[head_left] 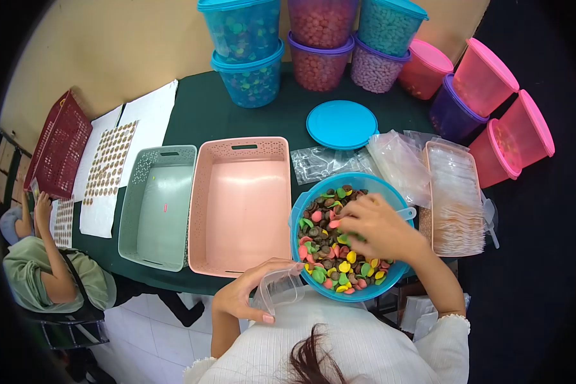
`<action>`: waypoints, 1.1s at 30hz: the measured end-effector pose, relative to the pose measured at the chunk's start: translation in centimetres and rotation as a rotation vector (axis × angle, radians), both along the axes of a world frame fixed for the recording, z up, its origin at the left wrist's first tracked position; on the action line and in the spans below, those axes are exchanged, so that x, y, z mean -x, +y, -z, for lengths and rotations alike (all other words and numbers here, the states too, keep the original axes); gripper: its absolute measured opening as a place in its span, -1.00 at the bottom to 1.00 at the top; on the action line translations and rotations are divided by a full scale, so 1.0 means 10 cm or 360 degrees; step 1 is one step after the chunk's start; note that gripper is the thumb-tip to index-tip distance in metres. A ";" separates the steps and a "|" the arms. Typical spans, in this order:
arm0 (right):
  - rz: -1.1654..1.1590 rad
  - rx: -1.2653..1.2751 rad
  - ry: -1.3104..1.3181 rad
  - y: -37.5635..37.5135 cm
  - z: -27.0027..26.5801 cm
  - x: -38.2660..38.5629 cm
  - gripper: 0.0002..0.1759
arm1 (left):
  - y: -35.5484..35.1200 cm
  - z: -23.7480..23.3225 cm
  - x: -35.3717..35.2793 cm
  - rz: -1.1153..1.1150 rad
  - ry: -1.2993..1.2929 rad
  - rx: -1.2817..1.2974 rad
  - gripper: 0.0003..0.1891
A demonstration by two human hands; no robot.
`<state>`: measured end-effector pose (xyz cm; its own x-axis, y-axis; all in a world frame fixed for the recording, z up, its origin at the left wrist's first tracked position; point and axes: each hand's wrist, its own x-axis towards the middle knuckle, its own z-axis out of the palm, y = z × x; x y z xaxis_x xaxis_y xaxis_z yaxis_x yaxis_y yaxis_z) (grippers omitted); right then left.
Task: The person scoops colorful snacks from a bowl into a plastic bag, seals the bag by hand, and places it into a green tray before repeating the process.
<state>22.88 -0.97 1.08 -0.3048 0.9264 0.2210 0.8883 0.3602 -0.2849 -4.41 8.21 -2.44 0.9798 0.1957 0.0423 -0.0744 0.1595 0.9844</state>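
My left hand (246,294) holds a clear plastic container (279,289) beside the near left rim of a round blue tub (400,192). The tub is full of colored pieces (329,256), brown, pink, green and yellow. My right hand (365,224) is over the pieces inside the tub, its fingers bent together and blurred at the tips; a pink piece shows at them. A light scoop handle (406,213) sticks out by the right rim, partly behind my right hand.
Left stand a pink basket (243,211) and a green basket (162,211). A blue lid (342,124), plastic bags (326,164) and a basket of packets (457,205) lie beyond and right. Lidded tubs (253,77) line the back. Another person (51,275) works far left.
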 end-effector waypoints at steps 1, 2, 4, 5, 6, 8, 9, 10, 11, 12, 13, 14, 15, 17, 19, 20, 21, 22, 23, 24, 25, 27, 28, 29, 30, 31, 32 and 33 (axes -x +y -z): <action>0.0049 0.0027 -0.0021 -0.02 -0.02 -0.07 -0.79 | -0.02 0.01 0.01 -0.0006 0.0000 -0.0001 -0.09; 0.0165 0.0039 -0.0004 -0.04 -0.07 -0.11 -0.80 | -0.02 0.02 0.02 0.0027 -0.0024 -0.0017 -0.09; 0.0135 0.0020 0.0050 -0.04 -0.15 -0.10 -0.80 | -0.01 0.04 0.00 0.0066 -0.0055 -0.0044 -0.09; 0.0108 0.0018 0.0117 -0.05 -0.16 -0.07 -0.79 | -0.03 0.05 0.00 0.0071 -0.0059 -0.0027 -0.09; 0.0060 -0.0018 0.0151 -0.04 -0.11 -0.01 -0.77 | -0.03 0.05 0.00 0.0078 -0.0060 -0.0011 -0.09; 0.0019 -0.0008 0.0122 -0.02 -0.07 0.07 -0.74 | 0.00 0.05 -0.02 0.0106 -0.0053 -0.0047 -0.09; -0.0031 0.0018 0.0092 -0.03 -0.02 0.10 -0.72 | 0.00 0.05 -0.01 0.0125 -0.0047 -0.0068 -0.09; -0.0030 0.0083 -0.0002 -0.02 0.07 0.05 -0.69 | 0.00 0.04 -0.01 0.0135 -0.0027 -0.0059 -0.09; -0.0023 0.0095 0.0022 -0.04 0.07 -0.01 -0.69 | -0.01 0.02 -0.02 0.0124 -0.0051 -0.0067 -0.09; 0.0025 0.0102 0.0057 -0.05 0.06 -0.10 -0.67 | -0.02 0.00 -0.01 0.0111 -0.0079 -0.0078 -0.10; 0.0072 0.0102 0.0084 -0.07 0.03 -0.16 -0.66 | -0.03 -0.01 0.01 0.0113 -0.0066 -0.0077 -0.10; 0.0073 0.0098 0.0093 -0.13 -0.05 -0.20 -0.66 | -0.03 -0.01 0.04 0.0083 -0.0070 -0.0034 -0.10; 0.0202 0.0106 0.0130 -0.21 -0.18 -0.24 -0.62 | -0.04 -0.01 0.05 0.0053 -0.0076 0.0010 -0.11; 0.0341 0.0113 0.0164 -0.30 -0.27 -0.30 -0.57 | -0.02 0.03 0.08 0.0070 -0.0197 -0.0047 -0.11; 0.0463 0.0259 0.0062 -0.40 -0.25 -0.29 -0.44 | 0.00 0.02 0.07 0.0092 -0.0315 -0.0089 -0.11; 0.0471 0.0267 0.0066 -0.41 -0.17 -0.26 -0.44 | 0.02 -0.03 0.05 0.0053 -0.0310 -0.0158 -0.10; 0.0462 0.0212 0.0109 -0.40 -0.04 -0.21 -0.39 | 0.03 -0.08 0.03 0.0014 -0.0305 -0.0228 -0.09; 0.0453 0.0155 0.0153 -0.38 0.03 -0.18 -0.35 | 0.04 -0.12 0.01 0.0022 -0.0302 -0.0222 -0.09; 0.0458 0.0159 0.0155 -0.37 0.04 -0.17 -0.35 | 0.04 -0.17 -0.01 -0.0118 -0.0200 -0.0280 -0.07; 0.0491 0.0219 0.0175 -0.36 0.05 -0.15 -0.34 | 0.04 -0.19 -0.02 -0.0262 -0.0096 -0.0339 -0.05; 0.0521 0.0276 0.0195 -0.34 0.05 -0.15 -0.32 | 0.03 -0.19 -0.05 -0.0263 -0.0094 -0.0340 -0.05; 0.0537 0.0355 0.0263 -0.33 -0.01 -0.22 -0.32 | 0.00 -0.21 -0.12 -0.0505 -0.0038 -0.0420 -0.02; 0.0554 0.0436 0.0323 -0.32 -0.04 -0.25 -0.31 | 0.00 -0.23 -0.14 -0.0507 -0.0042 -0.0428 -0.02; 0.0552 0.0427 0.0318 -0.32 -0.08 -0.26 -0.31 | 0.01 -0.24 -0.17 -0.0528 -0.0025 -0.0537 -0.02; 0.0545 0.0445 0.0424 -0.32 -0.11 -0.27 -0.31 | 0.01 -0.26 -0.20 -0.0551 -0.0011 -0.0644 -0.03; 0.0536 0.0464 0.0526 -0.32 -0.13 -0.28 -0.30 | 0.00 -0.28 -0.25 -0.0561 -0.0025 -0.0646 -0.03; 0.0520 0.0394 0.0543 -0.32 -0.13 -0.29 -0.30 | -0.02 -0.30 -0.31 -0.0676 -0.0014 -0.0753 -0.06; 0.0510 0.0389 0.0523 -0.32 -0.17 -0.30 -0.30 | -0.03 -0.33 -0.37 -0.0794 -0.0002 -0.0858 -0.08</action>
